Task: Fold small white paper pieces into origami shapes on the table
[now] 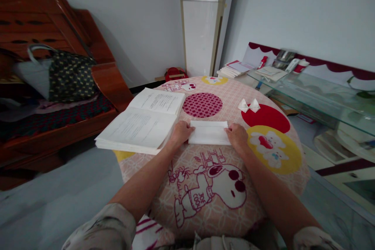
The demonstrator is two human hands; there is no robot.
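Note:
A folded sheet of white paper (pixel 209 133) lies on the round table, between my two hands. My left hand (pixel 181 132) is closed with thumb and fingers on the paper's left edge. At the opposite edge my right hand (pixel 236 134) pinches it in the same way. A crease line runs across the paper near its far side. Beyond my right hand sits a small folded white paper shape (pixel 249 105) with two pointed halves. To the left, an open book (pixel 143 119) with printed pages lies close to my left hand.
A patterned cloth (pixel 216 207) covers the round table. On the right stands a glass-topped cabinet (pixel 316 93) with papers, a cup and metal tins. A wooden bench (pixel 108 82) with bags is at the left; a tall white air conditioner (pixel 199 35) stands behind.

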